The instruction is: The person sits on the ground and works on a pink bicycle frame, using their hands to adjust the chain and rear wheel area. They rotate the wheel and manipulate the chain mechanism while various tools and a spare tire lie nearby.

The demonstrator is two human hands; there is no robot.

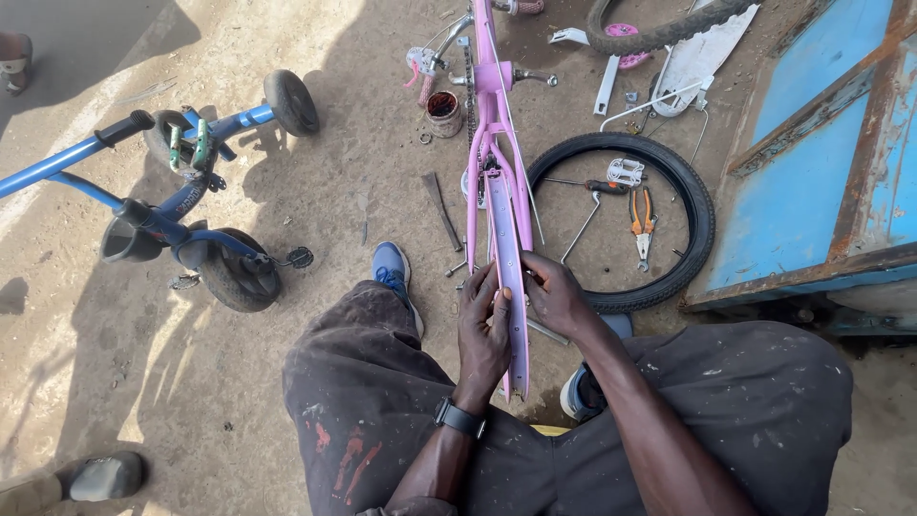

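A pink mudguard point(509, 287) runs along the pink bike frame point(492, 115) lying on the dirt ground point(287, 363), between the person's knees. The left hand point(482, 330) and right hand point(554, 296) both have fingers clamped on the mudguard's sides. Just right lies a tyre point(702, 205) ringing pliers point(642, 222); a blue tricycle point(181, 205) stands well left.

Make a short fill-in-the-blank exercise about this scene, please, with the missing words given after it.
1. Both hands, left hand and right hand, hold a long pink curved metal ____.
2. The orange-handled pliers lie inside the black rubber ____ on the ground.
3. The small tricycle on the left has a ____ frame.
4. The left wrist wears a black ____.

Missing words: mudguard; tyre; blue; watch
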